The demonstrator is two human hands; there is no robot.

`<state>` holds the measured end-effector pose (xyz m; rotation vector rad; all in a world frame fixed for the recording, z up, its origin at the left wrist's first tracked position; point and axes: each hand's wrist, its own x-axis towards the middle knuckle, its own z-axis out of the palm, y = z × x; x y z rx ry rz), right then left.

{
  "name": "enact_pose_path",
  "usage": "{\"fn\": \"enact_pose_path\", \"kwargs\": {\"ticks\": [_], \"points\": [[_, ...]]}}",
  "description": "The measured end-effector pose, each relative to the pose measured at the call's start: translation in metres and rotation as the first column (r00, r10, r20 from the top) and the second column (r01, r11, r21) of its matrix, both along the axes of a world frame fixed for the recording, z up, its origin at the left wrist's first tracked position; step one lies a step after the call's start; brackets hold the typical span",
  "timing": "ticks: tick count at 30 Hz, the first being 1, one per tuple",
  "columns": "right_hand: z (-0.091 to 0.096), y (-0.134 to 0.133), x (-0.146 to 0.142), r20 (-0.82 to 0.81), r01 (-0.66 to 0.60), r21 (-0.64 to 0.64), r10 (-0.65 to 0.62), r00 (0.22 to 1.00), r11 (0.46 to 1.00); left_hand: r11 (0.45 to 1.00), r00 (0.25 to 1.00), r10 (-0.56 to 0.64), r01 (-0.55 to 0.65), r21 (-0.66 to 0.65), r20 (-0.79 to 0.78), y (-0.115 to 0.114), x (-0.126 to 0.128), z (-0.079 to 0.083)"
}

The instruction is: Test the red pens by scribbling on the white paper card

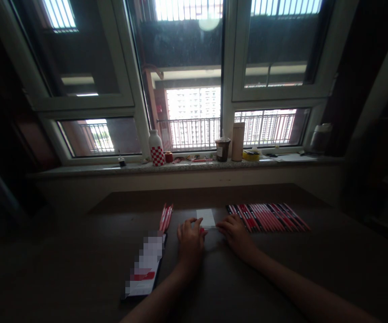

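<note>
On the dark table, a small white card or paper piece (206, 217) lies just beyond my two hands. My left hand (191, 235) is curled at its left side, with a small red thing (202, 230) showing between thumb and fingers; its kind is unclear. My right hand (236, 233) has its fingertips pinched together at the card's near right corner. A thin pale edge runs between the hands, too dim to name. Beside my right hand is a row of red and black pencils (264, 217). Several pinkish-red pencils (166, 217) lie left of my left hand.
A dark-framed tablet or phone (147, 264) with a blurred screen lies left of my left forearm. On the windowsill (187, 167) stand a white bottle with red checks (156, 148), a dark cup (222, 149), a tan flask (237, 141) and a yellow tape roll (251, 155).
</note>
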<state>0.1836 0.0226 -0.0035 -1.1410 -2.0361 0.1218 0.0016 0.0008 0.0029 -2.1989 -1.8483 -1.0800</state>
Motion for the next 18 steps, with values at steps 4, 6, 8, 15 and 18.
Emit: {"fn": "enact_pose_path", "kwargs": {"ticks": [4, 6, 8, 15, 18], "points": [[-0.0008, 0.0010, 0.0014, -0.016, 0.055, -0.012, -0.055, 0.998, 0.998, 0.997, 0.997, 0.065, -0.066, -0.032, -0.040, 0.0006, -0.0001, -0.0003], [-0.0018, 0.0019, 0.0021, -0.016, 0.090, -0.024, -0.090, 0.996, 0.996, 0.995, 0.995, 0.080, -0.083, -0.047, -0.061, 0.0000, 0.0000, 0.0001], [-0.0032, 0.0031, 0.0026, -0.013, 0.117, -0.030, -0.117, 0.993, 0.993, 0.994, 0.993, 0.087, -0.092, -0.059, -0.080, -0.0006, 0.0000, 0.0000], [-0.0057, 0.0046, 0.0036, -0.024, 0.166, -0.016, -0.166, 0.986, 0.986, 0.991, 0.987, 0.083, -0.096, -0.090, -0.139, -0.0014, 0.0002, -0.0009], [-0.0055, 0.0040, 0.0039, -0.011, 0.183, -0.014, -0.183, 0.983, 0.983, 0.990, 0.984, 0.081, -0.098, -0.102, -0.158, -0.0028, 0.0008, 0.0007]]}}
